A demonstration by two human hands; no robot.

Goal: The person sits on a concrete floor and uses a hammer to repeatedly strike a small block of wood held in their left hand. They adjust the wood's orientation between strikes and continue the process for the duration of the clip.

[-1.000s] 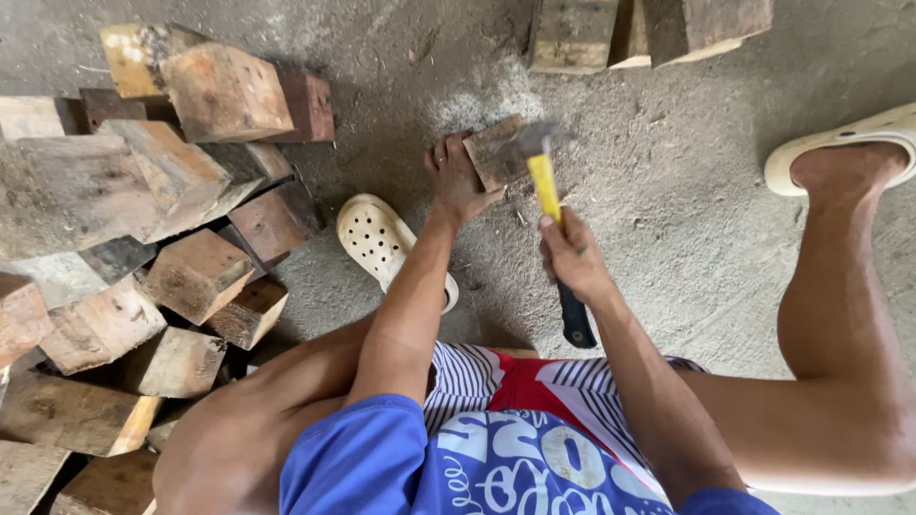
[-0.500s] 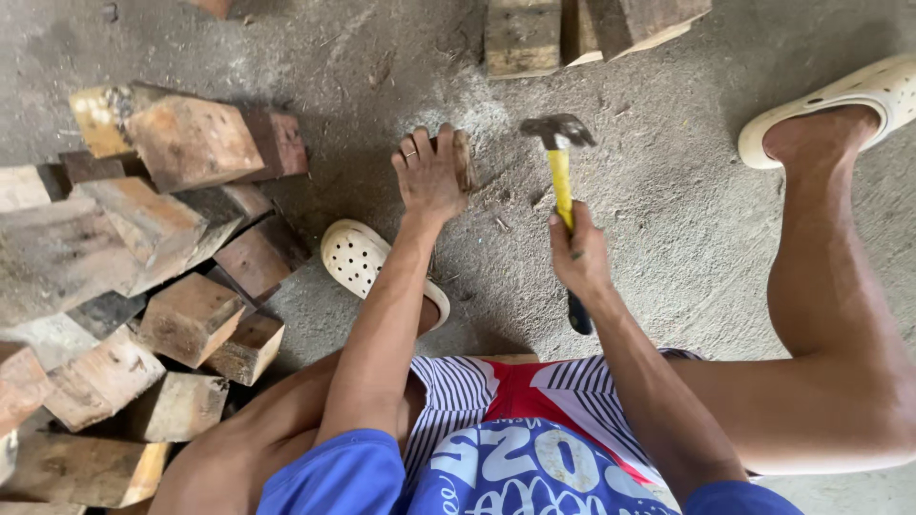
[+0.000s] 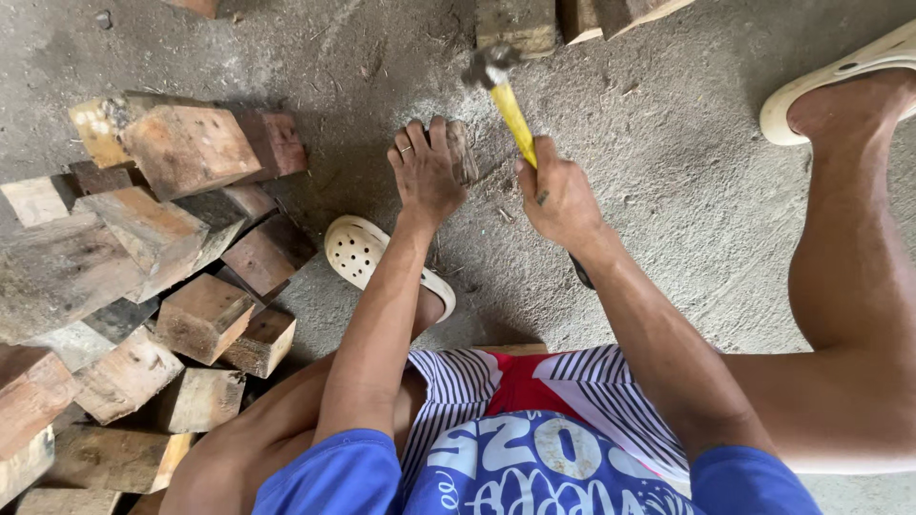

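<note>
My right hand [image 3: 556, 194] grips the yellow handle of a claw hammer [image 3: 503, 92], whose metal head is raised above the concrete floor. My left hand [image 3: 426, 169] lies over a small wood block [image 3: 462, 150] on the floor, fingers wrapped on it; most of the block is hidden under the hand. The hammer head hangs just beyond and to the right of that block.
A heap of rough wood blocks [image 3: 143, 277] fills the left side. More blocks [image 3: 520, 21] lie at the top edge. My cream clogs are on the floor, one under my left arm [image 3: 358, 250] and one at the top right [image 3: 840, 72].
The hammer has swung up and away from the block, its head now higher in view. My left hand stays on the block.
</note>
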